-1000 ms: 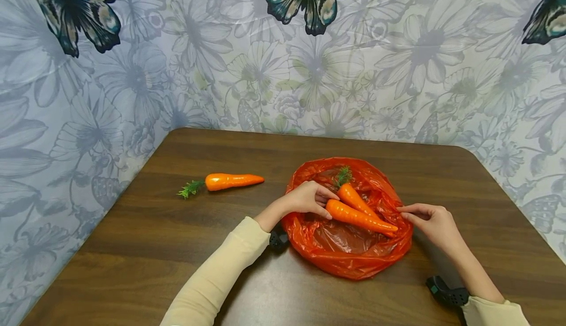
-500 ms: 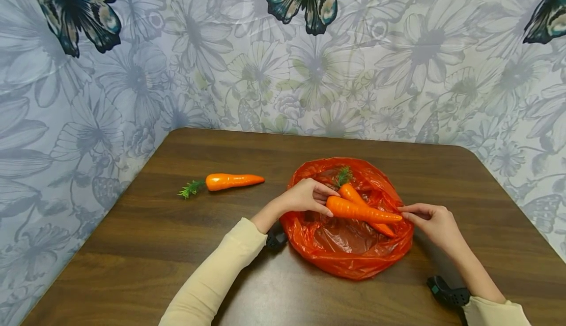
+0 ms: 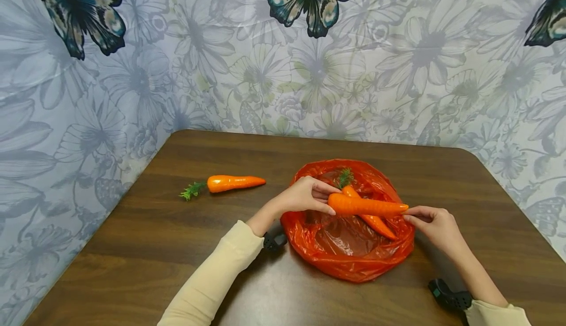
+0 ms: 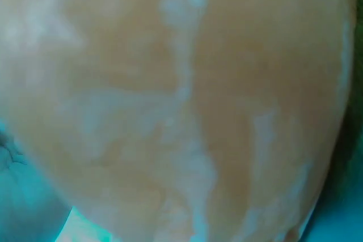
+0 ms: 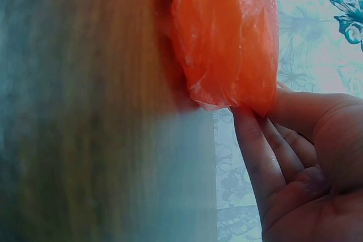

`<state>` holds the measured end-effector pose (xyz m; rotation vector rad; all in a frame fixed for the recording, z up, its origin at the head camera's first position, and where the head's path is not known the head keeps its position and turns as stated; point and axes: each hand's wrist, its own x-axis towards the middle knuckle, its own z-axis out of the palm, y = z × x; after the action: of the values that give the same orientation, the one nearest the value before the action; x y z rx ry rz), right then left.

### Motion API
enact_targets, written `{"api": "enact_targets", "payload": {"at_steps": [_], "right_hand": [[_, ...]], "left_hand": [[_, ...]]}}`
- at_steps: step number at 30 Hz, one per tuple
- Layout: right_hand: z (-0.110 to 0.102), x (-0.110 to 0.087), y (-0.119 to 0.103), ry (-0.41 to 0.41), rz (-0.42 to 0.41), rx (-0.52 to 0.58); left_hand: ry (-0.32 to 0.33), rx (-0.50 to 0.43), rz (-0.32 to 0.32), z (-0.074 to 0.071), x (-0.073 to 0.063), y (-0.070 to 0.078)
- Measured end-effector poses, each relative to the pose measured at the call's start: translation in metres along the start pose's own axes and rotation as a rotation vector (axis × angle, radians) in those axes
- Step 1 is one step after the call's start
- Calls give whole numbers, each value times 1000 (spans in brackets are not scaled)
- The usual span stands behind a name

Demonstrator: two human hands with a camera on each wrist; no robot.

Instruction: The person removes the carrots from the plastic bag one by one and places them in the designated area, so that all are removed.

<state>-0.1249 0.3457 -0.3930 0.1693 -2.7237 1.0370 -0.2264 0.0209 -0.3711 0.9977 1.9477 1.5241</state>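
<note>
My left hand (image 3: 305,197) grips the thick end of an orange carrot (image 3: 364,205) held level over the red plastic bag (image 3: 342,267). Its thin tip points right, close to my right fingertips. Beneath it a second carrot (image 3: 376,225) with a green top lies in the bag, partly covered by the held one. My right hand (image 3: 438,225) pinches the bag's right rim between thumb and fingers; the right wrist view shows the same hand (image 5: 306,157) on the bag's edge (image 5: 227,43). A blurred orange-brown surface fills most of the left wrist view.
A third carrot (image 3: 234,183) with a leafy green top lies on the brown wooden table (image 3: 132,257), left of the bag. Behind the table hangs a floral cloth (image 3: 265,85) with butterflies. Dark devices are strapped to both wrists.
The carrot in my left hand has risen and levelled out, its tip swinging up to the bag's right rim. The carrot below shows more. My right hand stays at the rim.
</note>
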Motion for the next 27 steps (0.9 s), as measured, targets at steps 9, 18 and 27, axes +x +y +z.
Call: {"api": "enact_targets", "payload": {"at_steps": [9,18,27], "right_hand": [[0,-1,0,-4,-26,11],[1,-3,-1,-16,-22,20],[0,-3,-2,1,-37,16]], "left_hand": [[58,-84,-4,-10,-12,6],[116,-70,20,-20,-28,5],[169,-90,20,-31,-45,4]]}}
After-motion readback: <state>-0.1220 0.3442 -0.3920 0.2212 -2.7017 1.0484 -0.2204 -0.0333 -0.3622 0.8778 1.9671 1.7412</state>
